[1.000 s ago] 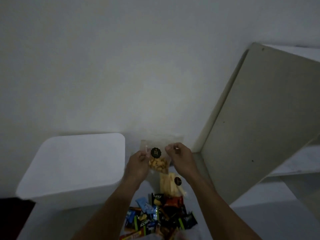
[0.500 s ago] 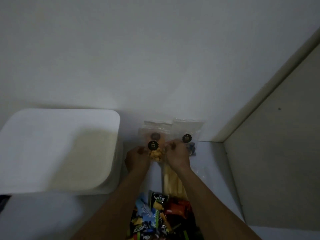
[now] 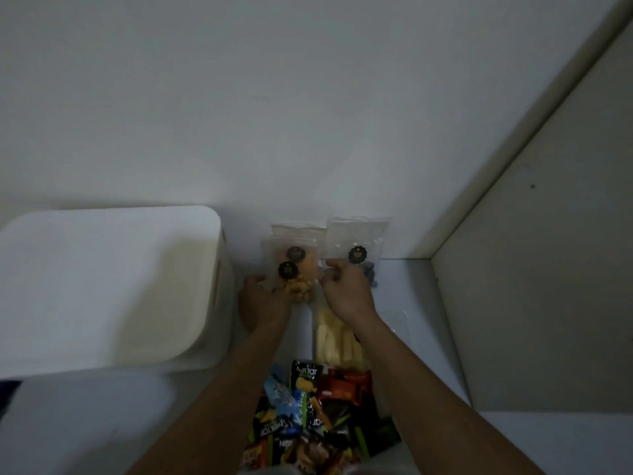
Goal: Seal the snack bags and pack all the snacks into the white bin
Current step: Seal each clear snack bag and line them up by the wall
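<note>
Nut bag [image 3: 297, 286] eased down before leaning bag [image 3: 298, 234], beside white bin [image 3: 224, 303].

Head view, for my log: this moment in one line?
left hand: holds nut bag | right hand: pinches it | snack pile: outside white bin

wall [image 3: 308, 97]: plain white, behind table | table [image 3: 428, 320]: white, meets wall | panel [image 3: 548, 286]: beige, upright, along table's right side
</note>
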Motion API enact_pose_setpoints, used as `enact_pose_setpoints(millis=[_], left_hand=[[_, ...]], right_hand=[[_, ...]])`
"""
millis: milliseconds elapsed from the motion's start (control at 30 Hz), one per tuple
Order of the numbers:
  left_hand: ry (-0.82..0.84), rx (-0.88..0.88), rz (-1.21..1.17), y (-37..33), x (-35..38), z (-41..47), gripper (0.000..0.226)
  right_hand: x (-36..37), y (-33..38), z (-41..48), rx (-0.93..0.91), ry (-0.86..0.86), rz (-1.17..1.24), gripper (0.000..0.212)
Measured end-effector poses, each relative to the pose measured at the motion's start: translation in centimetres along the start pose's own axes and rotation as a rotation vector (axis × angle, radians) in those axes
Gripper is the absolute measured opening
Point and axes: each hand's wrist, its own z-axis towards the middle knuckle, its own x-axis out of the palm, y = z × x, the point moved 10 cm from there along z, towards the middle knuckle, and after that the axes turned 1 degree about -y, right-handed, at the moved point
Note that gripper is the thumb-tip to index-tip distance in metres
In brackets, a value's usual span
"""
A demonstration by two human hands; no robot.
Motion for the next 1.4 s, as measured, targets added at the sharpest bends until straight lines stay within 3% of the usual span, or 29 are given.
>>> enact_pose_setpoints(millis=[133,233,400,533,700,967,1033,1100,1133,1267,1400], left_hand=[[0.079,0.179,0.113,-2.1,1.7,-3.5,0.018],[0.273,0.31,0.271,-2.7,5.2,-5.9,0.031],[0.436,0.307,0.405,-0.4,8.8,-6.8,0.067],[0.456,0.277,0.407,1.3,9.4,-7.0,0.071],[0.43,0.236,0.309,1.3,8.9,-7.0,0.065],[0.414,0.169,0.122,-1.0,5.3,-8.0,0.061],[0.435,0.149,0.04,-1.9,3.6,-8.9,0.066],[0.448,0.139,-0.016,-2.7,1.8,-9.6,0.072],[0.465,0.128,-0.034,-3.0,0.9,-10.2,0.072],[0.564,0.173,-0.029,-5.5,-2.7,-13.9,0.058],[0.598,0.42,-0.131,-10.8,-7.1,-17.7,0.054]], right_hand=[[-2.7,-0.8,-2.6,0.014,-0.02,-0.053,0.031],[-4.4,-2.9,-4.5,0.04,-0.027,-0.154,0.037],[-5.8,-9.1,-6.2,0.181,0.021,-0.32,0.065],[-6.1,-12.9,-7.3,0.326,0.063,-0.435,0.064],[-6.3,-13.8,-7.6,0.329,0.009,-0.276,0.077],[-11.4,-8.8,-9.1,0.267,-0.245,0.143,0.072],[-12.6,-6.2,-10.2,0.236,-0.246,0.218,0.056],[-13.6,-2.9,-11.5,0.177,-0.214,0.266,0.028],[-13.9,-1.0,-12.2,0.141,-0.18,0.283,0.024],[-14.2,6.0,-15.3,-0.007,-0.026,0.212,0.026],[-14.4,12.2,-18.8,-0.158,0.092,0.002,0.028]])
